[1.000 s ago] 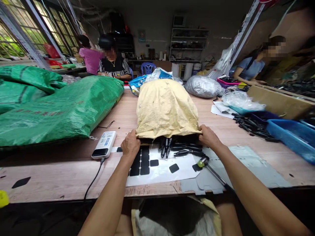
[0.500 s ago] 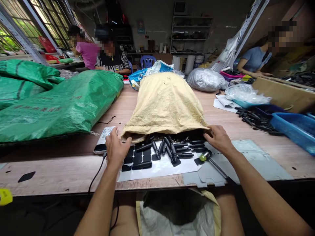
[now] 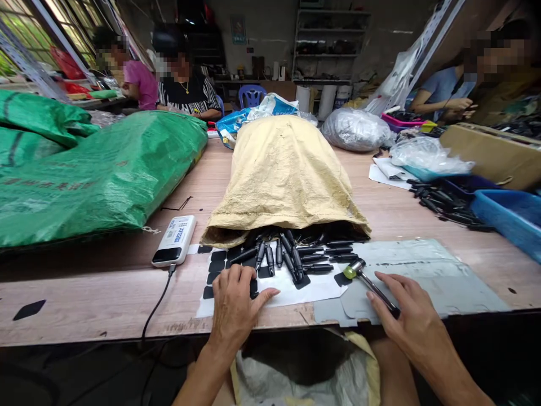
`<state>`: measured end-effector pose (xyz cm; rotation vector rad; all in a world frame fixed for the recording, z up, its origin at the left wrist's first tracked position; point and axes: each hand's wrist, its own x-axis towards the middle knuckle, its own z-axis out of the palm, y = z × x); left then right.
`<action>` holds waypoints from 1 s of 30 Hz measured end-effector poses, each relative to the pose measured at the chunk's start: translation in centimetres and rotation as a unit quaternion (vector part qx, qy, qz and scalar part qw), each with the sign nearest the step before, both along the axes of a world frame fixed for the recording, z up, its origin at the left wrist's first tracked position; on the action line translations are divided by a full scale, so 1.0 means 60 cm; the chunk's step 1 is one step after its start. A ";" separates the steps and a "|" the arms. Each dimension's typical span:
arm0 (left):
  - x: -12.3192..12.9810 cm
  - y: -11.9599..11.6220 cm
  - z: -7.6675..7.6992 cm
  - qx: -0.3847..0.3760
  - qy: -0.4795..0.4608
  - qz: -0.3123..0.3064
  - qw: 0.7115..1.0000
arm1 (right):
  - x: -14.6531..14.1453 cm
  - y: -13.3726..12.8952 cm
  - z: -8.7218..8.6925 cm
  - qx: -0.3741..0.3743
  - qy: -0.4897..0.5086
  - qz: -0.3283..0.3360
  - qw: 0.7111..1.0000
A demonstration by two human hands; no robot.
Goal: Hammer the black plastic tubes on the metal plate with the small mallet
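A yellow woven sack (image 3: 287, 169) lies on the table with its mouth toward me, and several black cylindrical parts (image 3: 296, 259) spill out onto a white sheet (image 3: 287, 296) bearing black stickers. My left hand (image 3: 239, 299) rests over the sheet's left part, its fingers curled down at a black part that they mostly hide. At the right, my right hand (image 3: 408, 310) is open, thumb and fingers apart on either side of the handle of a small hammer (image 3: 378, 290) with a yellow-green head. The hammer lies across a grey plastic sheet (image 3: 426, 270).
A green sack (image 3: 105, 169) fills the left side, beside a white power bank (image 3: 175, 239) with a black cable. Blue tray (image 3: 511, 220), black parts and a cardboard box (image 3: 490, 155) are at right. An open sack (image 3: 304, 389) sits below the edge. Three people work beyond.
Both hands have let go of the sack's mouth and moved toward me, the left onto the white sheet and the right beside the hammer. The view has shifted slightly.
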<state>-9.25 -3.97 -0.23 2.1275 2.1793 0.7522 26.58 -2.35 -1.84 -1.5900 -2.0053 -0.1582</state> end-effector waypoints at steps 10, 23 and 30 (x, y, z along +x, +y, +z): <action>-0.051 -0.028 0.022 -0.059 -0.115 -0.115 0.985 | 0.007 -0.003 -0.017 -0.013 -0.034 -0.022 0.999; 0.154 0.033 0.024 -0.049 -0.080 -0.248 0.964 | -0.040 -0.060 0.061 -0.016 0.170 0.000 0.985; 0.130 0.010 0.013 -0.034 -0.142 -0.201 0.969 | -0.059 -0.101 0.037 -0.072 0.216 0.005 0.974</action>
